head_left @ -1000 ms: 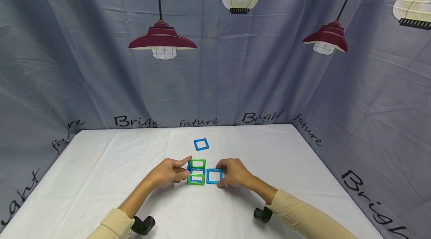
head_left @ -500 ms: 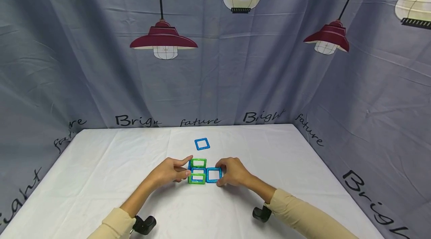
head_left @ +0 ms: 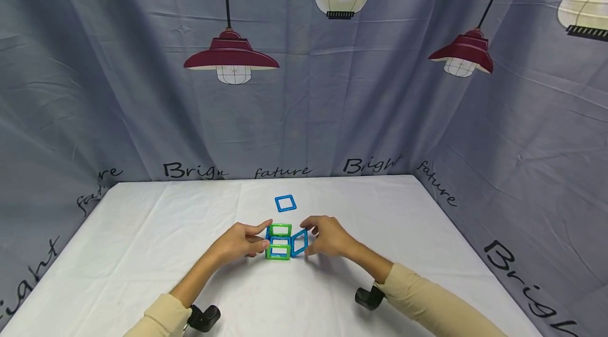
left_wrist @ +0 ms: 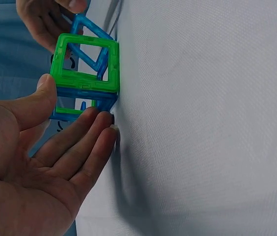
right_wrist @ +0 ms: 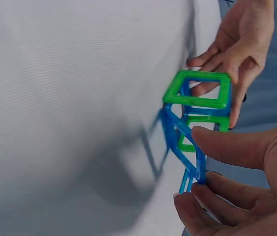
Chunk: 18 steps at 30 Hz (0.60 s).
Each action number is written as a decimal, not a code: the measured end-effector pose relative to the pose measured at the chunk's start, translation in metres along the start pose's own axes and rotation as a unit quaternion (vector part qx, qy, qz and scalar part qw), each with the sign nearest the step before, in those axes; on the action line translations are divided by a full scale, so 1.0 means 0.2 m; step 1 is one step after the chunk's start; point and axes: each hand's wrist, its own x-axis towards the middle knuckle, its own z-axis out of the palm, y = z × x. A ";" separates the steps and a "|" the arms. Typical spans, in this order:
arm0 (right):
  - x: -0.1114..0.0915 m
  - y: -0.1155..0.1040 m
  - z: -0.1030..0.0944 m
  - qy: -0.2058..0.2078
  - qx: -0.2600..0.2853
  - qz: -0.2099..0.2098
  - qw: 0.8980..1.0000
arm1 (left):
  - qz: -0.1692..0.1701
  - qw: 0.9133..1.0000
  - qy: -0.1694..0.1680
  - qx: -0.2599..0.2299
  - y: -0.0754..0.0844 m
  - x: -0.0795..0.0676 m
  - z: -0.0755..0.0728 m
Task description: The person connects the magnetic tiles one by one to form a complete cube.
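A small box of square magnetic tiles stands on the table, with a near green tile, a far green tile and blue tiles between them at the base and left side. My left hand holds the box from its left, thumb at the near tile's edge and index finger reaching the far one. On the right, my right hand pinches a blue square tile between thumb and fingers. That tile leans upward, its lower edge along the box's right side and its outer edge raised off the table.
Beyond the box a loose blue tile lies flat on the white table. Black wrist devices hang below both sleeves. A grey printed curtain encloses the back and sides.
The right hand has slid the flat blue tile left against the box, then tilted its outer edge up. The left hand has stayed at the box.
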 end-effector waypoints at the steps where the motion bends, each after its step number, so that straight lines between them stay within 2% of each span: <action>1: 0.00 -0.01 0.00 -0.001 0.003 -0.003 1.000 | -0.003 1.000 0.000 -0.002 0.00 0.00 0.00; 11: 0.03 -0.06 -0.01 -0.004 0.012 -0.012 1.000 | -0.010 1.000 -0.001 -0.010 -0.01 0.02 0.01; 18: 0.05 -0.09 0.01 -0.006 0.016 -0.011 1.000 | -0.006 1.000 -0.005 -0.015 -0.01 0.01 0.00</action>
